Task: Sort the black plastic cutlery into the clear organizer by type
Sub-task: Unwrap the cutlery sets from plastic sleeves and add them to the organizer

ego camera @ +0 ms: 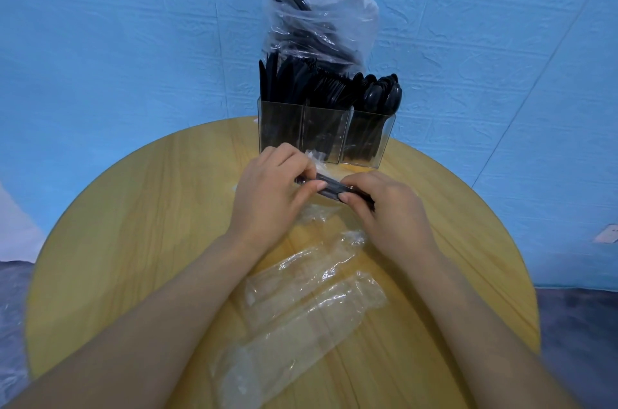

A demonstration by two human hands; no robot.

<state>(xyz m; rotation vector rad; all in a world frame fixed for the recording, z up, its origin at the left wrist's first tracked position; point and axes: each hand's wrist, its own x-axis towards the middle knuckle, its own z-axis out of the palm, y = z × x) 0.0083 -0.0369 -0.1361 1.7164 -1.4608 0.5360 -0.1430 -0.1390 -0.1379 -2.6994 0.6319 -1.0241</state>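
A clear three-compartment organizer (388, 127) stands at the far edge of the round wooden table (133, 241). Its left compartment holds knives (277, 80), the middle one forks (329, 90), the right one spoons (381, 94). Just in front of it, my left hand (271, 197) and my right hand (391, 211) both pinch a small bundle of black cutlery (329, 187) in a clear wrapper, held level above the table. Which type of cutlery it is I cannot tell.
Behind the organizer leans a clear plastic bag (341, 23) with more black cutlery in it. Several empty clear wrappers (301, 308) lie on the table between my forearms. A blue sheet hangs as the backdrop.
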